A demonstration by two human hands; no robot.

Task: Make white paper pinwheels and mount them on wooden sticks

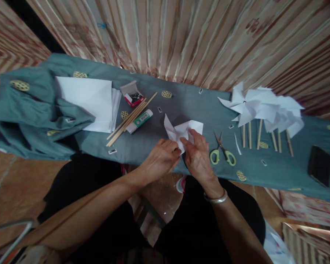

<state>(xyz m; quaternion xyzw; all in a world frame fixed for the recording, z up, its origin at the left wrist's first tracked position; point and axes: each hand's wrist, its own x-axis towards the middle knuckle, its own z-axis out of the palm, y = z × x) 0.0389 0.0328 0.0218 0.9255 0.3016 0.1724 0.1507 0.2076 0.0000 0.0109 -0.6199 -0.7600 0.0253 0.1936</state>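
Note:
A white paper pinwheel [194,127] with folded, upright blades lies at the middle of the cloth-covered table, between my hands. My left hand [162,156] pinches its near left edge, fingers curled together. On its right side, my right hand [195,152] presses down with thumb and forefinger, holding the folded paper. Part of the near side is hidden behind my fingers. Just right of my right hand lies a pair of scissors [222,149] with green handles, blades slightly apart. A thin paper strip [237,143] rests beside them.
Finished pinwheels [266,106] on wooden sticks overlap at the right, near a dark phone [319,165]. Left of centre lie a glue stick [139,121], loose wooden sticks [126,123] and an open red box [132,94]. A stack of white paper [89,99] sits farther left. A pleated curtain [165,36] hangs behind.

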